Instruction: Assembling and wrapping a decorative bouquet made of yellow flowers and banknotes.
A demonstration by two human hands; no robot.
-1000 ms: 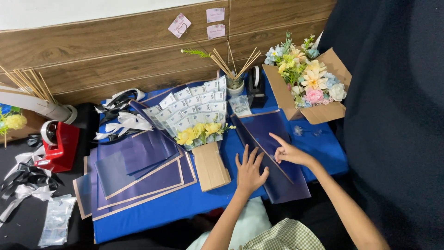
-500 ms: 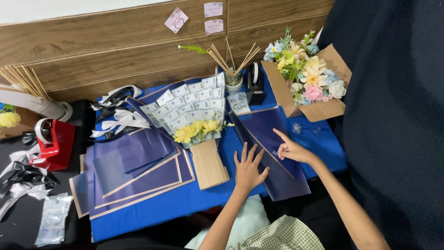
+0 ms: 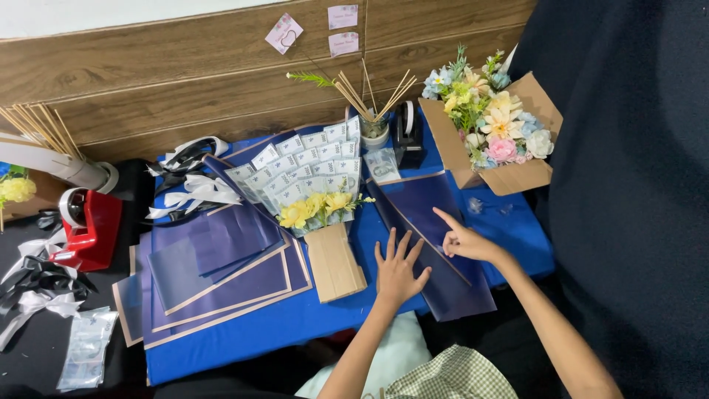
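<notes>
On blue sheet | left hand flat, fingers splayed, empty | right hand pointing, empty

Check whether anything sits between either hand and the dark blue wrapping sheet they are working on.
Nothing visible does. The left hand lies flat on the dark blue wrapping sheet, and the right hand touches it with a pointed finger beside the fold.

Under the flat left hand, part of the dark blue wrapping sheet is covered. Well left of it, white ribbons run off the frame's edge.
</notes>
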